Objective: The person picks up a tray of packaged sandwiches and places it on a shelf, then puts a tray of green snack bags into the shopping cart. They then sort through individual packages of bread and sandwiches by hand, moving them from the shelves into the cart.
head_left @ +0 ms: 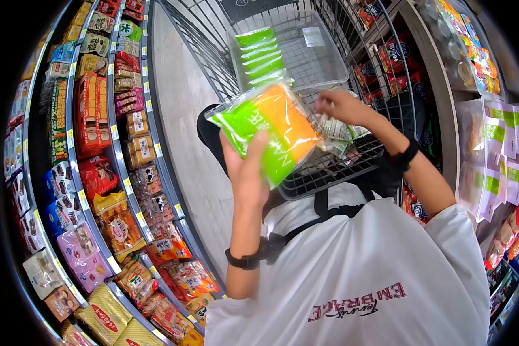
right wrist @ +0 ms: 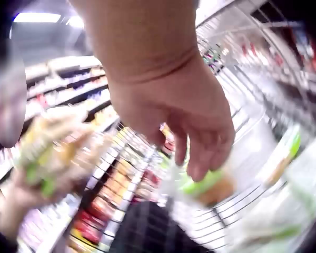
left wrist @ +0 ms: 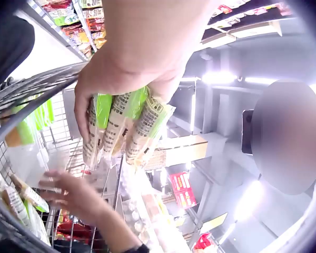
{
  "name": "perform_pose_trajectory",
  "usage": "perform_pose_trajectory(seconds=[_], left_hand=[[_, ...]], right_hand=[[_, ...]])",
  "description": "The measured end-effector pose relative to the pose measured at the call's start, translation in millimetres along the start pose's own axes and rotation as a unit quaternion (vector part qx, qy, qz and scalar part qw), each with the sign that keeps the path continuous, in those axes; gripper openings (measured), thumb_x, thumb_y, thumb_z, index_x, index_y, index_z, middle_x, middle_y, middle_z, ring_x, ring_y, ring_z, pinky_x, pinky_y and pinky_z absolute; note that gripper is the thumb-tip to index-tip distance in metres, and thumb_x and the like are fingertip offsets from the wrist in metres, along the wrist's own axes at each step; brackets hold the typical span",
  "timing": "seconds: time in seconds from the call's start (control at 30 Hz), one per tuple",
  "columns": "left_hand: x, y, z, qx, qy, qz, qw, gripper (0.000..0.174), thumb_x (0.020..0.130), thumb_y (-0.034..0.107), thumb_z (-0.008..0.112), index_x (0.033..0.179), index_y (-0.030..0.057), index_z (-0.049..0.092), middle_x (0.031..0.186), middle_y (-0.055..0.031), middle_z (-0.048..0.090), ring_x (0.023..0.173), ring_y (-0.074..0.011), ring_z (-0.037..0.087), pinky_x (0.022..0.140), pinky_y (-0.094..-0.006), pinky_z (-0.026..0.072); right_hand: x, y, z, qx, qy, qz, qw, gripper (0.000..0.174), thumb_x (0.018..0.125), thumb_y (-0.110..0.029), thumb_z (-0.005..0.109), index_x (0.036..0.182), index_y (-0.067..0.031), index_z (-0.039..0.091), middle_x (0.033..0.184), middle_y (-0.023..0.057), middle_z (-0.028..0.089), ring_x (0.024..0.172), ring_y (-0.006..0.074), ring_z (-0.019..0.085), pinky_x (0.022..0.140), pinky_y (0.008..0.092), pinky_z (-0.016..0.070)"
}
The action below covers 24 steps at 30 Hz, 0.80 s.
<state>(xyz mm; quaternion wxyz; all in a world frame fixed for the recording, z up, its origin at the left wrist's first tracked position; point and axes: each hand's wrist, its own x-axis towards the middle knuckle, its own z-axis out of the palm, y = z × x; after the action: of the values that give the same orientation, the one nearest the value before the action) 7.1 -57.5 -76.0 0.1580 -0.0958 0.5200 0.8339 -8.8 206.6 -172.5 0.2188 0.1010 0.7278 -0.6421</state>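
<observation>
My left hand (head_left: 249, 164) grips a bundle of green-and-clear plastic snack packets (head_left: 288, 124), the front one with orange contents. In the left wrist view three packets (left wrist: 142, 124) stand side by side under the left hand's fingers. My right hand (head_left: 346, 108) is over the shopping cart with its fingers loosely bent and holds nothing. More packets (head_left: 335, 135) lie in the cart just below it. In the right wrist view one green-and-orange packet (right wrist: 213, 190) shows right beyond the fingertips. A clear plastic bin (head_left: 323, 63) in the cart holds a row of green packets (head_left: 260, 55).
The cart's wire basket (head_left: 386, 109) stands right in front of my body. Shelves of packaged snacks (head_left: 92, 115) line the left side of the aisle floor (head_left: 176, 104). On the right, another shelf (head_left: 444, 81) carries bags and clear boxes (head_left: 473, 155).
</observation>
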Motion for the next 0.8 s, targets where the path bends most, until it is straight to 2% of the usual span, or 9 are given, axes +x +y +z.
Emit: perform_pose_trajectory(seconds=[0.03, 0.07, 0.17, 0.2, 0.43, 0.57, 0.63, 0.7, 0.8], left_hand=[[-3, 5, -2, -0.002, -0.001, 0.001, 1.000, 0.058, 0.088, 0.006, 0.066, 0.138, 0.0086, 0.036, 0.123, -0.0068, 0.054, 0.111, -0.0167, 0.056, 0.097, -0.0340, 0.0460], [-6, 10, -2, -0.003, -0.003, 0.004, 1.000, 0.057, 0.089, 0.006, 0.066, 0.138, 0.0088, 0.036, 0.124, -0.0073, 0.054, 0.112, -0.0172, 0.055, 0.097, -0.0342, 0.0459], [-12, 16, -9, 0.004, -0.003, 0.005, 1.000, 0.057, 0.089, 0.005, 0.064, 0.138, 0.0089, 0.036, 0.126, -0.0085, 0.052, 0.114, -0.0186, 0.054, 0.097, -0.0345, 0.0456], [-12, 16, -11, -0.004, -0.003, 0.004, 1.000, 0.058, 0.089, 0.006, 0.065, 0.139, 0.0088, 0.035, 0.126, -0.0084, 0.052, 0.114, -0.0188, 0.054, 0.097, -0.0347, 0.0456], [-13, 13, -12, -0.012, 0.003, 0.001, 1.000, 0.062, 0.088, 0.009, 0.068, 0.139, 0.0086, 0.033, 0.125, -0.0084, 0.051, 0.113, -0.0182, 0.054, 0.097, -0.0337, 0.0452], [-7, 15, -7, 0.020, 0.000, 0.016, 1.000, 0.063, 0.088, 0.010, 0.069, 0.140, 0.0075, 0.033, 0.124, -0.0091, 0.052, 0.112, -0.0177, 0.054, 0.096, -0.0332, 0.0453], [-2, 18, -8, 0.051, -0.019, 0.031, 0.998, 0.063, 0.087, 0.010, 0.069, 0.139, 0.0062, 0.034, 0.124, -0.0094, 0.053, 0.111, -0.0173, 0.054, 0.096, -0.0329, 0.0458], [4, 22, -10, 0.056, -0.029, 0.023, 0.998, 0.063, 0.087, 0.010, 0.069, 0.139, 0.0055, 0.034, 0.123, -0.0094, 0.053, 0.111, -0.0172, 0.055, 0.096, -0.0329, 0.0461], [15, 21, -3, 0.053, -0.041, 0.008, 0.998, 0.064, 0.087, 0.010, 0.070, 0.139, 0.0050, 0.033, 0.124, -0.0094, 0.053, 0.111, -0.0173, 0.056, 0.095, -0.0332, 0.0469]], right_hand=[[3, 26, -6, -0.303, -0.070, -0.011, 0.950, 0.047, 0.087, -0.040, 0.070, 0.112, -0.0024, 0.058, 0.094, 0.0108, 0.067, 0.087, 0.0204, 0.065, 0.074, 0.0327, 0.0517], [2, 26, -5, -0.576, -0.134, -0.019, 0.806, 0.057, 0.079, -0.044, 0.078, 0.111, -0.0011, 0.059, 0.098, 0.0156, 0.069, 0.093, 0.0272, 0.068, 0.078, 0.0371, 0.0533], [7, 21, 8, -0.587, -0.178, 0.124, 0.780, 0.071, 0.064, -0.046, 0.086, 0.109, 0.0017, 0.059, 0.102, 0.0205, 0.069, 0.099, 0.0359, 0.067, 0.081, 0.0432, 0.0540], [11, 29, 10, -0.645, -0.143, 0.091, 0.745, 0.052, 0.068, -0.043, 0.082, 0.100, -0.0032, 0.071, 0.104, 0.0161, 0.071, 0.093, 0.0315, 0.070, 0.076, 0.0419, 0.0562], [28, 41, 21, -0.702, -0.113, 0.037, 0.702, 0.031, 0.082, -0.031, 0.070, 0.098, -0.0048, 0.072, 0.103, 0.0160, 0.071, 0.093, 0.0310, 0.071, 0.077, 0.0422, 0.0563], [17, -14, -2, -0.615, -0.059, 0.116, 0.778, 0.033, 0.090, -0.029, 0.056, 0.104, -0.0022, 0.069, 0.106, 0.0215, 0.069, 0.098, 0.0371, 0.067, 0.084, 0.0437, 0.0542], [16, -12, -38, -0.491, -0.033, 0.001, 0.871, 0.034, 0.091, -0.020, 0.055, 0.116, 0.0024, 0.063, 0.100, 0.0216, 0.069, 0.095, 0.0310, 0.069, 0.082, 0.0401, 0.0535], [-11, -61, -55, -0.313, -0.071, 0.029, 0.947, 0.040, 0.092, -0.017, 0.053, 0.128, 0.0008, 0.058, 0.111, 0.0148, 0.067, 0.104, 0.0205, 0.063, 0.091, 0.0324, 0.0489], [-52, -114, -78, -0.156, -0.033, 0.017, 0.987, 0.051, 0.090, -0.010, 0.051, 0.140, -0.0006, 0.048, 0.123, 0.0068, 0.060, 0.113, 0.0148, 0.055, 0.098, 0.0288, 0.0440]])
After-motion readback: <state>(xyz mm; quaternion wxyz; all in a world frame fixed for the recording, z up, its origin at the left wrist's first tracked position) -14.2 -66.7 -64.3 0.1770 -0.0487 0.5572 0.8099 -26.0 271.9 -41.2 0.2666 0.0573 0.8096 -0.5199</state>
